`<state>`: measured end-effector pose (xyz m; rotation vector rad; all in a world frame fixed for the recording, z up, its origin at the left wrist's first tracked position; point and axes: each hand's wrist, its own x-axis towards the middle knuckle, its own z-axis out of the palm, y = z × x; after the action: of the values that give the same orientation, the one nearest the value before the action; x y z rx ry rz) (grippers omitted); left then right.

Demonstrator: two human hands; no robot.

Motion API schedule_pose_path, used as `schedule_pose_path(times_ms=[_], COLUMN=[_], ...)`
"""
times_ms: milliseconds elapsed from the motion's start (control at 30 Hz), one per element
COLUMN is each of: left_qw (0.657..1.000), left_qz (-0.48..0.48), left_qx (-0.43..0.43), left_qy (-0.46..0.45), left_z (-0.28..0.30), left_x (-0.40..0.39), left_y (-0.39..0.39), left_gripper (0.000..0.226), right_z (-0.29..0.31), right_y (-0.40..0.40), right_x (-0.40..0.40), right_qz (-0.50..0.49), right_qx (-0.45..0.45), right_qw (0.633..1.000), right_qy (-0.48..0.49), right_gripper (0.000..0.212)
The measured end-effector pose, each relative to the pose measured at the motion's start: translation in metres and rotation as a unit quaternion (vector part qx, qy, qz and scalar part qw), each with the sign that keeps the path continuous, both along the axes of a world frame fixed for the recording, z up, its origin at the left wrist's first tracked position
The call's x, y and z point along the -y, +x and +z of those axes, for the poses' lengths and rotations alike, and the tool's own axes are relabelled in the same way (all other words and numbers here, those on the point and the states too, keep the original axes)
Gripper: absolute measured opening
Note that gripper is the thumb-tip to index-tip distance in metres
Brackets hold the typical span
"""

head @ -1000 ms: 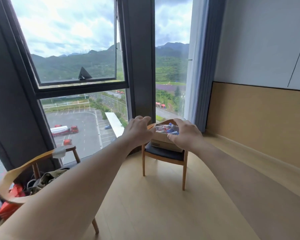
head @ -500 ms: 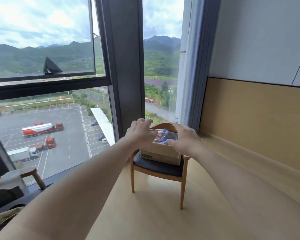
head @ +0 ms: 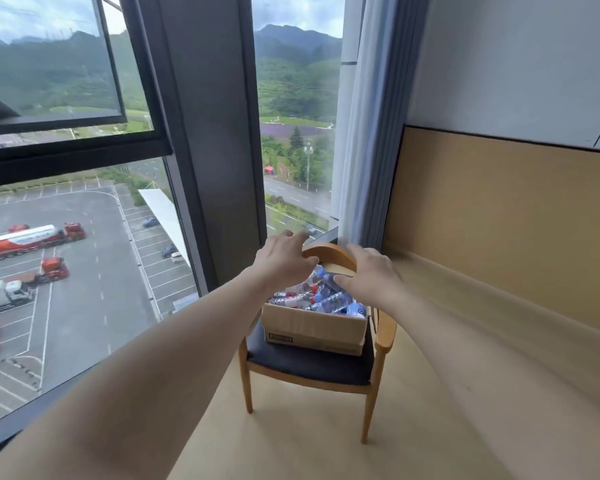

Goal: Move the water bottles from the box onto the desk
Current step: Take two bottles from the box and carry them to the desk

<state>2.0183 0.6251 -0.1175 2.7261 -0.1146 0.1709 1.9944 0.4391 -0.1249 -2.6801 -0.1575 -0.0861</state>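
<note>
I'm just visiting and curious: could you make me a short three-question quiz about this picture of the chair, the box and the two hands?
1. True or false: the cardboard box stands on the floor.
2. What fills the box? A) books B) water bottles C) cups
3. Fill in: the left hand and right hand reach over the box, holding ____.

Key:
1. False; it sits on the dark seat of the wooden chair.
2. B.
3. Nothing; the fingers of both hands are spread above the bottles.

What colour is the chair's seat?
Dark, near black, on the chair seat, seen in the head view.
</note>
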Motion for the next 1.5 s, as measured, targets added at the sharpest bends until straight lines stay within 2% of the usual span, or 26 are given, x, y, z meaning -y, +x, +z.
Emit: schedule_pose_path(times_ms=[267, 400, 567, 667, 833, 967, 1067, 1133, 1200, 1267, 1333, 1367, 1433, 1500], left_qw=[0.999, 0.997, 0.993, 0.990, 0.979, 0.972, 0.964, 0.956, 0.947, 0.933, 0.923, 0.920, 0.917, 0.914], left_qz=[0.019, 0.024, 0.038, 0.029, 0.022, -0.020, -0.070, -0.087, -0.098, -0.120, -0.144, -0.155, -0.173, -0.193], left_qx=[-0.029, -0.067, -0.115, -0.140, -0.199, -0.233, -0.254, -0.274, -0.301, -0.331, -0.346, -0.347, -0.334, -0.319], left_qy=[0.007, 0.011, 0.005, 0.002, 0.024, 0.032, 0.046, 0.052, 0.056, 0.070, 0.086, 0.100, 0.134, 0.161], left_z=[-0.073, -0.109, -0.143, -0.165, -0.210, -0.249, -0.279, -0.299, -0.317, -0.333, -0.347, -0.352, -0.360, -0.367], left_x=[-0.016, -0.015, -0.014, -0.018, -0.029, -0.039, -0.050, -0.059, -0.066, -0.071, -0.074, -0.075, -0.077, -0.078], left_y=[0.154, 0.234, 0.317, 0.351, 0.395, 0.427, 0.444, 0.451, 0.454, 0.455, 0.457, 0.458, 0.460, 0.462], left_gripper=[0.058, 0.056, 0.050, 0.045, 0.057, 0.051, 0.056, 0.057, 0.059, 0.060, 0.060, 0.060, 0.063, 0.068], right_z=[-0.073, -0.111, -0.144, -0.163, -0.204, -0.243, -0.273, -0.294, -0.314, -0.332, -0.346, -0.353, -0.368, -0.379], right_y=[0.163, 0.252, 0.349, 0.388, 0.426, 0.439, 0.434, 0.426, 0.418, 0.412, 0.411, 0.411, 0.416, 0.420], right_x=[-0.019, -0.016, -0.013, -0.018, -0.029, -0.051, -0.078, -0.099, -0.120, -0.139, -0.157, -0.163, -0.169, -0.174], right_qz=[0.008, 0.002, 0.012, 0.018, 0.010, -0.013, -0.046, -0.091, -0.195, -0.340, -0.465, -0.502, -0.540, -0.548], right_qx=[-0.031, -0.085, -0.130, -0.156, -0.229, -0.245, -0.292, -0.344, -0.382, -0.414, -0.440, -0.440, -0.434, -0.431], right_qw=[0.999, 0.996, 0.991, 0.988, 0.973, 0.969, 0.953, 0.928, 0.885, 0.802, 0.676, 0.622, 0.562, 0.543], right_qy=[0.014, 0.005, -0.012, -0.005, -0.009, 0.001, 0.063, 0.112, 0.180, 0.264, 0.366, 0.410, 0.452, 0.468], right_gripper=[0.072, 0.079, 0.075, 0.069, 0.076, 0.058, 0.035, 0.025, 0.020, 0.031, 0.046, 0.046, 0.037, 0.035])
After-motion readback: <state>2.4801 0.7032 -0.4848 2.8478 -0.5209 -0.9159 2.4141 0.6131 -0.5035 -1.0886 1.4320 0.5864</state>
